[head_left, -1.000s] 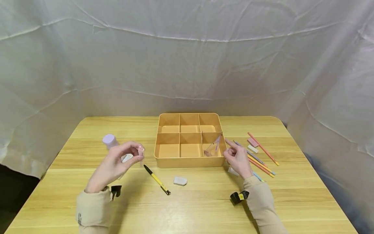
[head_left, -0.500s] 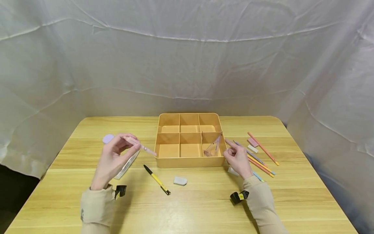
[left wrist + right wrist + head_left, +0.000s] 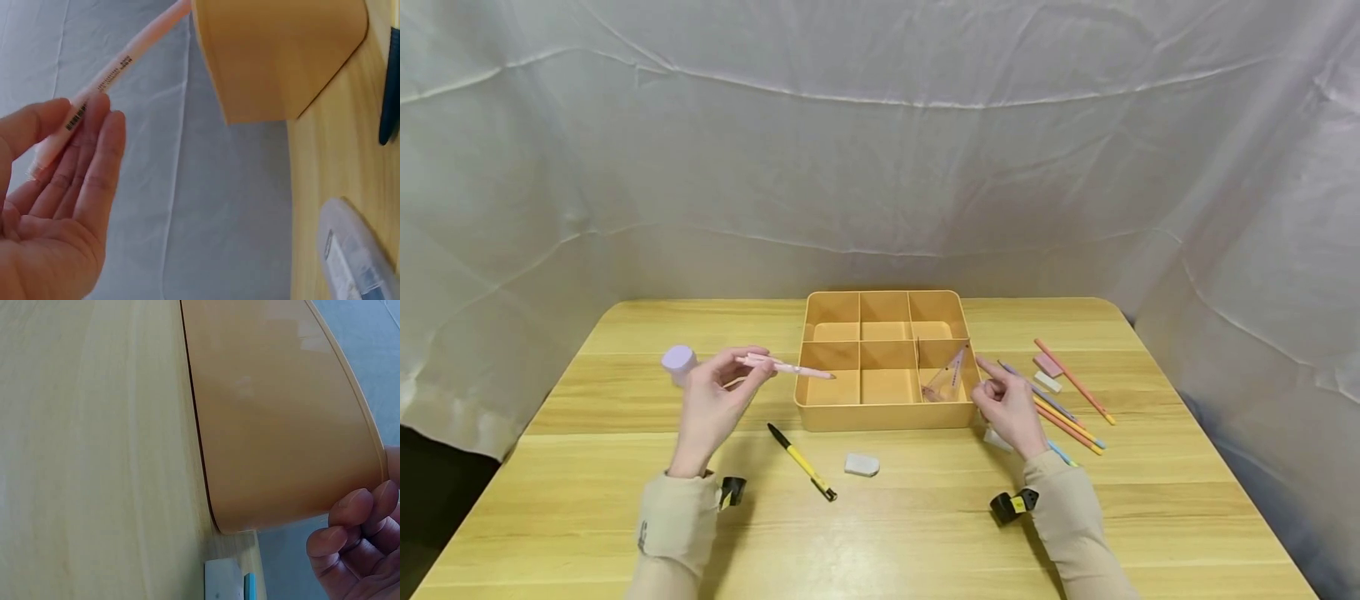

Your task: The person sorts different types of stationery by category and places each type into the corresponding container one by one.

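My left hand [image 3: 718, 404] pinches a pink pen [image 3: 808, 371] between thumb and fingertips. The pen points right, its tip above the front-left compartment of an orange six-compartment organizer box [image 3: 887, 417]. In the left wrist view the pen [image 3: 115, 70] shows a printed barcode. At the box's right side, my right hand [image 3: 1011, 412] grips the rim, its index finger reaching along the edge. The right wrist view shows curled fingers [image 3: 353, 506] against the box corner [image 3: 281, 425]. Clear set squares [image 3: 946, 379] with purple markings lean in the front-right compartment.
A yellow-and-black pen [image 3: 802, 462] and a whitish eraser [image 3: 862, 465] lie before the box. Several colored pencils [image 3: 1078, 383] and small erasers [image 3: 1047, 382] lie right. A lilac round container [image 3: 679, 362] stands left. Below my left hand lies a translucent case [image 3: 353, 256].
My left hand has moved right and turned, bringing the pink pen from upright to nearly level over the box. My right hand has stayed at the rim.
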A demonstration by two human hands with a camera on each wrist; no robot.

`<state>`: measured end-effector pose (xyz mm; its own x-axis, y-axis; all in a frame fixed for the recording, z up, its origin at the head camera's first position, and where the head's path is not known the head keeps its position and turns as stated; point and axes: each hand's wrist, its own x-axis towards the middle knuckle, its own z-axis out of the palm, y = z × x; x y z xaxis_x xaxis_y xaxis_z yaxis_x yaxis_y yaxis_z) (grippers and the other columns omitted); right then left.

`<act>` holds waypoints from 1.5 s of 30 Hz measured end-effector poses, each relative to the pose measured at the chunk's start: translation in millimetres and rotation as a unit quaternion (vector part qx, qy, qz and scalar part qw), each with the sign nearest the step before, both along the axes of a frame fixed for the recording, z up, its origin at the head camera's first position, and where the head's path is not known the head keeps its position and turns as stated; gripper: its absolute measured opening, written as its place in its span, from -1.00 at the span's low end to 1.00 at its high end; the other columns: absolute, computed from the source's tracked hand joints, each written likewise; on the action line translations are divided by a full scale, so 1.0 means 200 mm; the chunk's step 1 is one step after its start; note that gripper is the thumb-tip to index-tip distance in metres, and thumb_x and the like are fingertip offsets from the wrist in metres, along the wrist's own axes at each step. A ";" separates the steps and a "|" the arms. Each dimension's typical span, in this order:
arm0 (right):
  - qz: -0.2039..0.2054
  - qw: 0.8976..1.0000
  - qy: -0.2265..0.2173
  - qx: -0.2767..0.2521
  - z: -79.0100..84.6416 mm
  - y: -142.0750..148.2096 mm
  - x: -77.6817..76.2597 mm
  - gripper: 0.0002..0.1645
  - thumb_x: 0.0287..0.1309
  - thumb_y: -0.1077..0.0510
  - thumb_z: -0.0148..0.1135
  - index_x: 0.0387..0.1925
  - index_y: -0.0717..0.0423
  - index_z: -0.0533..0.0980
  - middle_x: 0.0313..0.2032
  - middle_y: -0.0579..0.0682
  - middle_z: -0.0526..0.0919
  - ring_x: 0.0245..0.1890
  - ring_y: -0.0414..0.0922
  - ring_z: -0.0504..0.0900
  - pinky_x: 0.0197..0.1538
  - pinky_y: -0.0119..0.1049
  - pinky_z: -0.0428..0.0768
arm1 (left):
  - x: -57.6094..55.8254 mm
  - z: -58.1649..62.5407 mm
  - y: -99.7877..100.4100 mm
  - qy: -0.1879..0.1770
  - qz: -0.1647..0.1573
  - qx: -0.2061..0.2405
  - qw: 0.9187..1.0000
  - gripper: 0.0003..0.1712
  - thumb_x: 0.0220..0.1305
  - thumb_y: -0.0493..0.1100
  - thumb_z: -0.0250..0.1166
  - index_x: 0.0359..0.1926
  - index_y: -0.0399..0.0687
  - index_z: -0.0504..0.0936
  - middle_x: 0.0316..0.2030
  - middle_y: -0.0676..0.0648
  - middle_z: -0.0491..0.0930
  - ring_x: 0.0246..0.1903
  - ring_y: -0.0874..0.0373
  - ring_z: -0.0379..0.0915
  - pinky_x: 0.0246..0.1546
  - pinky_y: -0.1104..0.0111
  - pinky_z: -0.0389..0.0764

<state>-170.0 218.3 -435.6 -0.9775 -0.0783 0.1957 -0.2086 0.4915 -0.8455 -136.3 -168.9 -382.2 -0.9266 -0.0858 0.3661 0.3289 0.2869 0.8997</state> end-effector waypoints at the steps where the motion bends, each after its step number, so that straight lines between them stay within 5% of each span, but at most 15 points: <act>1: 0.000 1.000 0.000 0.000 0.00 0.00 0.00 -0.34 0.16 0.40 0.07 0.35 0.39 0.37 -0.75 -0.18 0.36 -0.78 -0.32 0.32 -0.59 -0.46 0.35 | 0.00 -0.01 0.00 -0.006 -0.001 -0.003 1.000 -0.75 0.32 -0.35 0.32 -0.05 -0.48 0.65 -0.16 -0.41 0.73 -0.26 0.51 0.66 -0.16 0.59 0.70; 7: 0.002 1.000 0.000 -0.001 0.00 0.00 0.00 -0.34 0.16 0.39 0.07 0.35 0.39 0.37 -0.75 -0.19 0.35 -0.78 -0.33 0.30 -0.60 -0.46 0.33 | -0.02 -0.04 0.03 -0.044 -0.013 -0.048 0.998 -0.72 0.40 -0.30 0.26 -0.01 -0.47 0.65 -0.11 -0.43 0.72 -0.26 0.56 0.65 -0.18 0.66 0.66; 14: -0.001 1.000 -0.001 0.001 -0.01 0.00 -0.01 -0.33 0.16 0.39 0.07 0.35 0.41 0.36 -0.76 -0.18 0.32 -0.78 -0.33 0.26 -0.61 -0.46 0.29 | -0.04 -0.07 0.04 -0.076 -0.031 -0.098 0.992 -0.70 0.46 -0.25 0.19 0.03 -0.42 0.66 -0.14 -0.36 0.75 -0.20 0.12 0.78 -0.20 0.55 0.72; 20: 0.003 1.000 0.002 0.000 0.00 0.00 -0.01 -0.33 0.16 0.39 0.06 0.35 0.43 0.35 -0.77 -0.18 0.32 -0.79 -0.33 0.26 -0.61 -0.46 0.30 | -0.05 -0.08 0.06 -0.060 -0.038 -0.124 0.990 -0.71 0.43 -0.24 0.23 -0.01 -0.40 0.70 -0.20 -0.30 0.78 -0.22 0.22 0.74 -0.17 0.60 0.68; 27: 0.006 1.000 0.005 -0.002 0.00 0.00 -0.01 -0.33 0.17 0.39 0.06 0.35 0.44 0.34 -0.78 -0.21 0.31 -0.78 -0.32 0.26 -0.60 -0.46 0.31 | -0.04 -0.10 0.07 -0.054 -0.044 -0.141 0.988 -0.72 0.38 -0.24 0.29 -0.01 -0.36 0.72 -0.17 -0.26 0.78 -0.17 0.10 0.72 -0.12 0.50 0.71; 33: 0.007 1.000 0.008 -0.002 0.00 0.00 0.00 -0.34 0.17 0.39 0.06 0.35 0.45 0.34 -0.79 -0.21 0.31 -0.79 -0.32 0.26 -0.61 -0.46 0.30 | -0.04 -0.11 0.07 -0.058 -0.034 -0.154 0.986 -0.75 0.32 -0.22 0.35 -0.05 -0.27 0.76 -0.21 -0.23 0.79 -0.29 0.27 0.67 -0.22 0.53 0.68; 45: 0.006 1.000 0.003 -0.007 -0.01 0.01 -0.01 -0.33 0.16 0.39 0.06 0.35 0.45 0.34 -0.78 -0.20 0.31 -0.78 -0.33 0.27 -0.62 -0.47 0.30 | -0.04 -0.11 0.06 -0.060 -0.051 -0.162 0.984 -0.80 0.26 -0.25 0.41 -0.11 -0.24 0.79 -0.20 -0.22 0.79 -0.25 0.10 0.70 -0.18 0.43 0.73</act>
